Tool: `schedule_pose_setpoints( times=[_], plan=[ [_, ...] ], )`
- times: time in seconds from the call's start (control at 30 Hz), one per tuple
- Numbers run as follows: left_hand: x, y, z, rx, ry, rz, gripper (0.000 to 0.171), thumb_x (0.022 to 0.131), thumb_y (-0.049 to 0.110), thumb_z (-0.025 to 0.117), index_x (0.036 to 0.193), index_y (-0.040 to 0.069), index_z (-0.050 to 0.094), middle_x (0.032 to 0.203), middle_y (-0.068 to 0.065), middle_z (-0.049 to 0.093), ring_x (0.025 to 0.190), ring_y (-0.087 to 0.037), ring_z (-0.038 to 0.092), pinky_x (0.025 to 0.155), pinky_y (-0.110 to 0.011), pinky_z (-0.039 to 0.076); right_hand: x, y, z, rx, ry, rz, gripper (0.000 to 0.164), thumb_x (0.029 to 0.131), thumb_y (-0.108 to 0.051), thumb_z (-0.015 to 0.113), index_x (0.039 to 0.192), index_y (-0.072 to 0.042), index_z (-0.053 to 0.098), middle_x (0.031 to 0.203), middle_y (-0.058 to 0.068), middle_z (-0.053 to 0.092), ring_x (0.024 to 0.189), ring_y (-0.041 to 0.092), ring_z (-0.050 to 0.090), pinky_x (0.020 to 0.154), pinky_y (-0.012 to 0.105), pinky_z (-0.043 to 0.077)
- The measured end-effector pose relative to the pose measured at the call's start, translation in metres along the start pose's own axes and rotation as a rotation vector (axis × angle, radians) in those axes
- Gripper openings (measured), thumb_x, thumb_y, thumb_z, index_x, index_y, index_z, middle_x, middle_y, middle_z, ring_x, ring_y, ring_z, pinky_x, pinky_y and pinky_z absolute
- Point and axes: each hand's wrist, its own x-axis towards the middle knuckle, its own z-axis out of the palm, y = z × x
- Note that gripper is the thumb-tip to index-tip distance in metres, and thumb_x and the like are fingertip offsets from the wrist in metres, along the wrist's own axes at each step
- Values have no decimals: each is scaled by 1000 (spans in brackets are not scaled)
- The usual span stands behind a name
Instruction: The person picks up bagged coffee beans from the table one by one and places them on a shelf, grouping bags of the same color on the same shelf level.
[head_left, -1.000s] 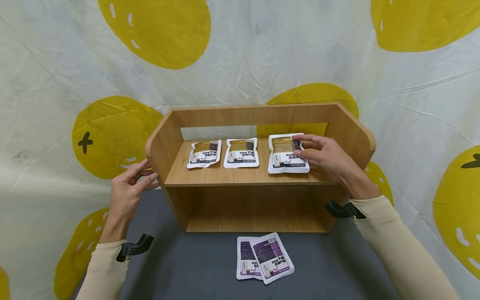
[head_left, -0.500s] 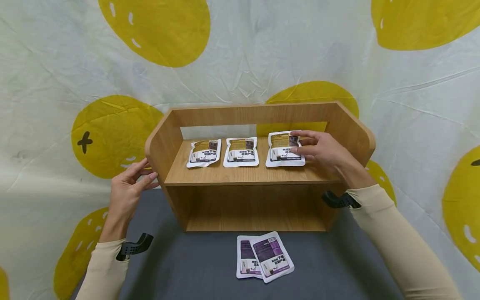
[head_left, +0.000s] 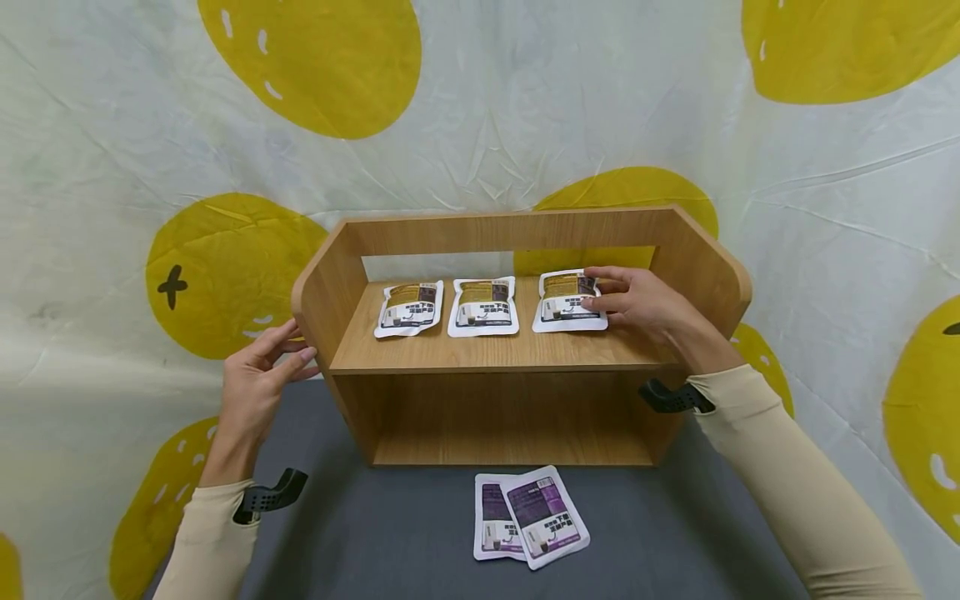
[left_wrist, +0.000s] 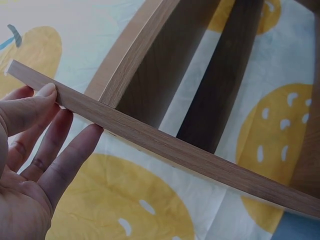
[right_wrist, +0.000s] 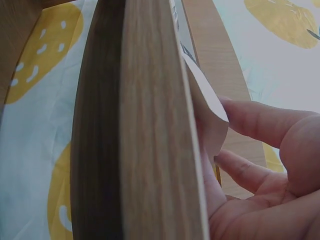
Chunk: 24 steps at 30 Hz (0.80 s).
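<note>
On the upper deck of the wooden shelf (head_left: 420,354) lies a white-edged pouch (head_left: 564,310) with a gold and dark label. My right hand (head_left: 648,308) holds its right edge, thumb at the near side. In the right wrist view the pouch edge (right_wrist: 210,100) sits between the thumb and fingers, partly behind a wooden board. Two matching pouches lie to the left, the middle pouch (head_left: 483,308) and the left pouch (head_left: 409,310). My left hand (head_left: 258,375) touches the outside of the shelf's left side panel, fingertips along its edge (left_wrist: 100,107).
Two purple-labelled pouches (head_left: 543,517) overlap on the dark grey table (head_left: 405,533) in front of the shelf. The shelf's lower compartment (head_left: 510,417) opens toward me. Behind hangs a pale cloth (head_left: 480,108) with yellow prints.
My right hand has moved the right pouch back and slightly left, lowering it to the deck in line with the other two. My left hand has stayed at the side panel.
</note>
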Motion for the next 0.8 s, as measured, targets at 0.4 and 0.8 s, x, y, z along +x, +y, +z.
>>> schedule_pose_setpoints(
  times=[0.4,0.8],
  plan=[
    [-1,-1,1,-2,4,2,48,92,-8,68,139,0,60,122,-3,68,98,-15,69,73,-31,64,-5,-1,-2,-68,10,-6,71,98,-26,70,157,-6,36,153,22,43,126,30,53,87,21,59],
    [0,-1,0,-12,-1,10,48,92,-8,67,139,-1,60,122,-4,68,97,-13,69,73,-32,63,-28,-6,-1,-95,172,-60,52,101,-30,66,145,-5,52,138,18,55,116,30,61,92,35,62]
  ],
)
